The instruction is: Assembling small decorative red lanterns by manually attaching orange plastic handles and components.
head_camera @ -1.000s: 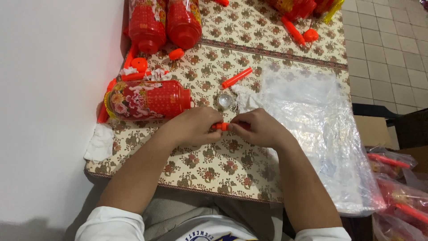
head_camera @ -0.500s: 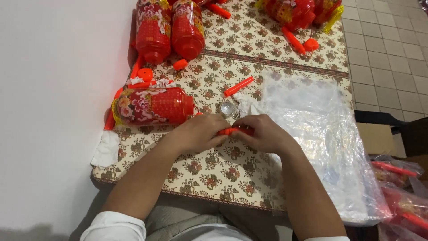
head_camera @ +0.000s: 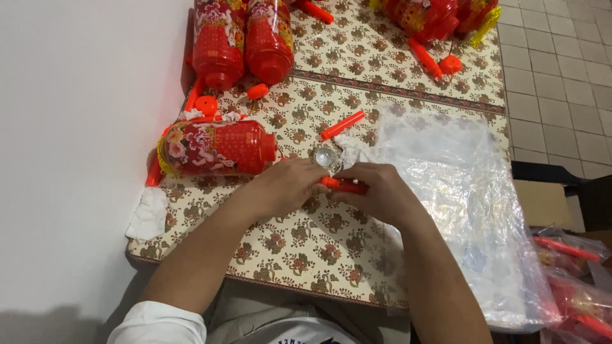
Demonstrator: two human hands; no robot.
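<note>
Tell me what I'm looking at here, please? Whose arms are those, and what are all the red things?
The picture comes from a camera worn on a person's head, looking down, so the arms are that person's own. There is no machine. The left hand and right hand together hold a small orange-red plastic stick over a table with a flowery patterned cloth. Beside the left hand lies a red flower-printed lantern on its side. Two more red lanterns lie farther back, with another loose orange stick between. A sheet of clear plastic covers the table's right side, and a crumpled white tissue sits at the left edge.
</note>
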